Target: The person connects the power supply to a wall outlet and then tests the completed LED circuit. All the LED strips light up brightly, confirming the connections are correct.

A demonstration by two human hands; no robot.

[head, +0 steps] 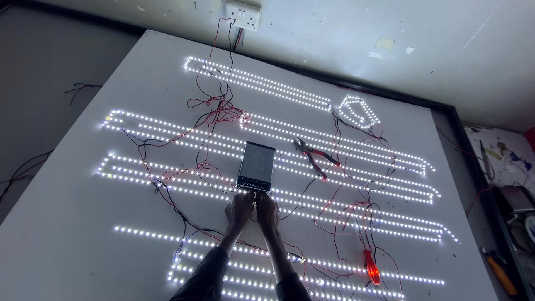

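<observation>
Both hands, left hand and right hand, fingers pinched at power supply near edge; rigid, probably weighty; grip by casing sides.

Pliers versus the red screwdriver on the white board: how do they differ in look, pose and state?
The pliers lie right of the grey power supply box, jaws open, handles dark red and unlit. The red screwdriver lies lower on the board, a single translucent handle that glows brightly. The pliers lie diagonally across the lit LED rows; the screwdriver points almost straight up the board. Both rest untouched among loose wires, away from both hands.
</observation>
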